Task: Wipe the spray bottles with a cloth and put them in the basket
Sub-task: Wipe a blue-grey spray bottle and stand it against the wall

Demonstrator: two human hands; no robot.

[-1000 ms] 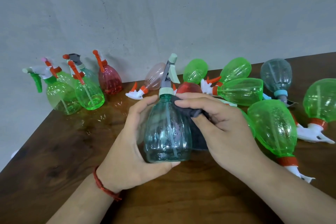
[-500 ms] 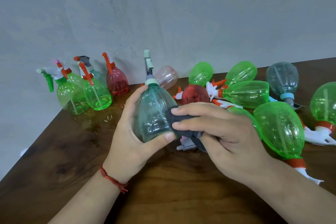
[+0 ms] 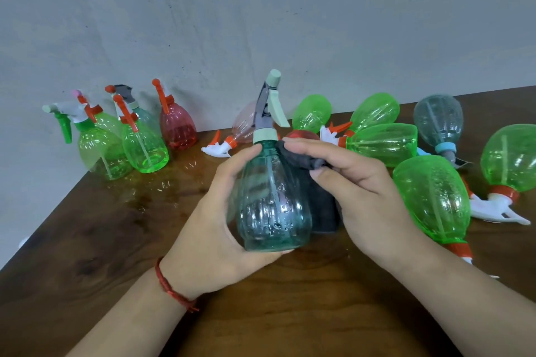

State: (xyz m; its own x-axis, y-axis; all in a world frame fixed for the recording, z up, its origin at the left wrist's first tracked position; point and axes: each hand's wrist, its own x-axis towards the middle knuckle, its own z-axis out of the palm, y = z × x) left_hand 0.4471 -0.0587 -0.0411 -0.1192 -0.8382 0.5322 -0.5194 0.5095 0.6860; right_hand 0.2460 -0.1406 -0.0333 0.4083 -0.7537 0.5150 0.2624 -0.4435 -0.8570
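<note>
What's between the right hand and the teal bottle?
A dark cloth, gripped by the right hand against the teal bottle, seen in the head view.

Left hand (image 3: 208, 226) curled round the teal bottle (image 3: 272, 206), right hand (image 3: 371, 197) pinching the dark cloth (image 3: 322, 211), both forearms angled inward

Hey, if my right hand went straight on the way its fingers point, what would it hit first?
The teal spray bottle that the left hand holds upright. The right hand grips the dark cloth, fingers aimed at the bottle's shoulder; cloth and bottle may already touch.
</note>
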